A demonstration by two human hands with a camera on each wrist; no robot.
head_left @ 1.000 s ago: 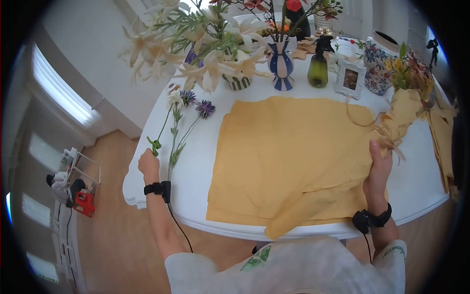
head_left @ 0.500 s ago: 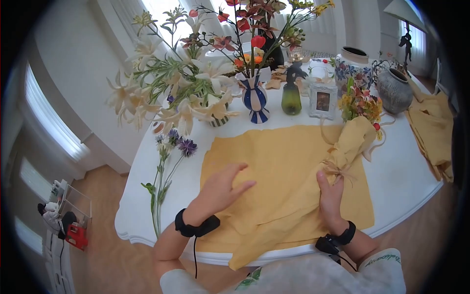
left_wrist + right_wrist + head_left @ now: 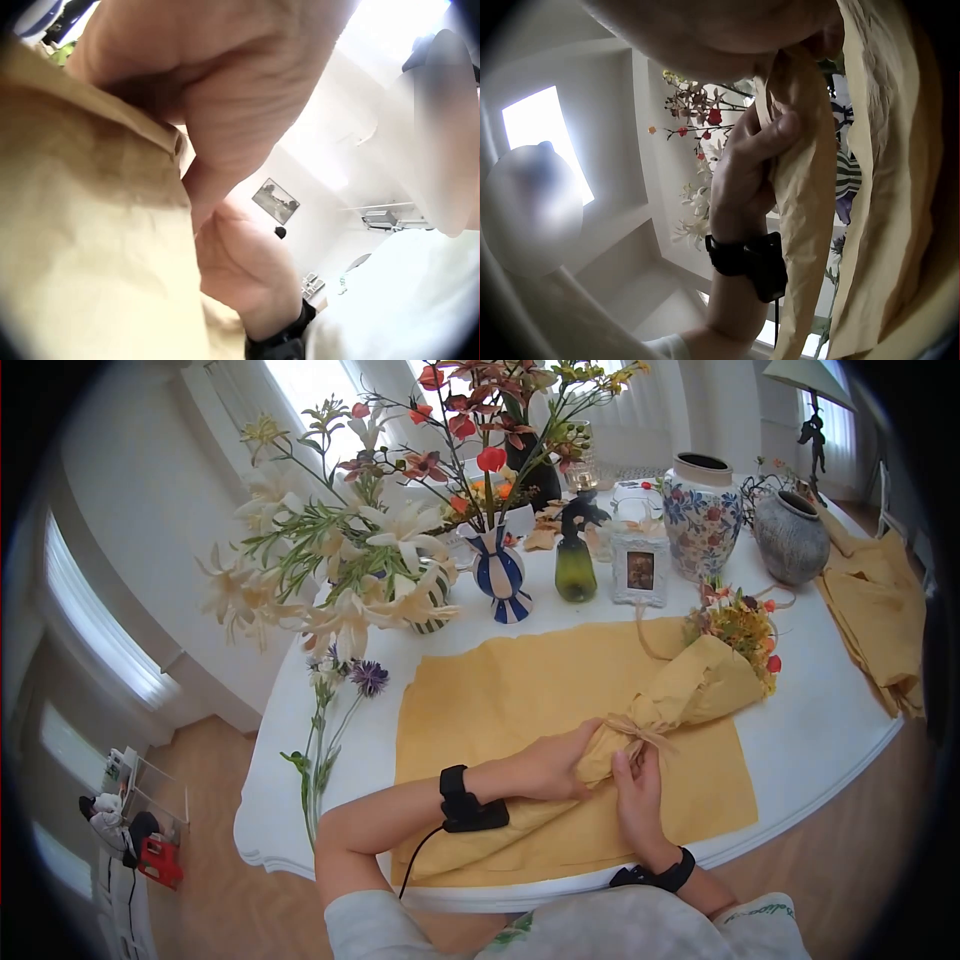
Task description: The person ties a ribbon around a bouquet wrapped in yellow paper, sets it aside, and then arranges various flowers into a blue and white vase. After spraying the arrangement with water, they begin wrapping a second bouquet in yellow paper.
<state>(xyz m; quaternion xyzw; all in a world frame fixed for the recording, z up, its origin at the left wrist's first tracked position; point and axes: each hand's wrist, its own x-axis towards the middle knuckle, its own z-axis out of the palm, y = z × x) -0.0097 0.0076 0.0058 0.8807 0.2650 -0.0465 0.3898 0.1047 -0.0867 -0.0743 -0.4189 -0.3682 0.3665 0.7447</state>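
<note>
A bouquet of small yellow and red flowers, wrapped in tan kraft paper, lies slanted across the front of the table. A thin twine bow ties its narrow neck. My left hand grips the wrap just below the bow; its thumb shows curled over a paper fold in the right wrist view. At the tie, my right hand holds the bouquet from the near side. Long paper ends trail toward the table's front edge, partly hidden under the left forearm. Flat tan paper sheets lie beneath.
Loose purple and white flower stems lie on the left. Behind stand a blue-striped vase, a green spray bottle, a photo frame, a floral vase and a grey pot. Folded paper drapes at right.
My left hand has moved from the loose stems, across the paper, to the bouquet's neck and grips it. The bouquet in my right hand has come nearer and tilted further to the right.
</note>
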